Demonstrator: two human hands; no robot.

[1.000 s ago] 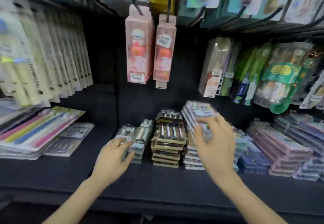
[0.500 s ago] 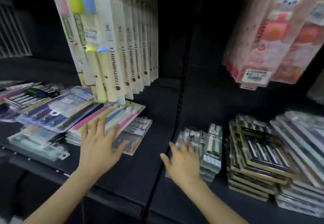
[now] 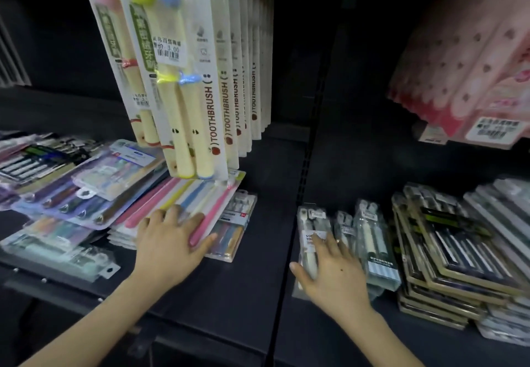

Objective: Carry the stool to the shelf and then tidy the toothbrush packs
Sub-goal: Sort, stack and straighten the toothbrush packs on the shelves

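Head view: a dark shelf [image 3: 258, 280] seen from above, with both hands on toothbrush packs; no stool is in sight.
Far left: loose packs [image 3: 57, 183] lie overlapping and askew.
Hanging cards [image 3: 223, 94]: a tall row hangs above, the lower ends just over the flat packs.
Left hand [image 3: 169, 246]: grip open, fingers spread flat on top of the pastel stack [image 3: 195, 194], holding nothing.
Small pack [image 3: 233, 226]: partly tucked under that stack's right corner and poking out.
Right hand [image 3: 332, 275]: grip open, fingers laid across the clear packs [image 3: 372, 240], thumb at the leftmost one's edge.
Gold-edged stack [image 3: 447, 252]: just right of the clear packs, its layers fanned out of line.
Pink boxes [image 3: 473, 65]: hang at the upper right.
Risk, left: a flat push could slide only the top pack, skew the pile and drag the small pack along.
Risk, right: a shove to the right could knock the clear packs into the fanned stack and spill it off the front edge.
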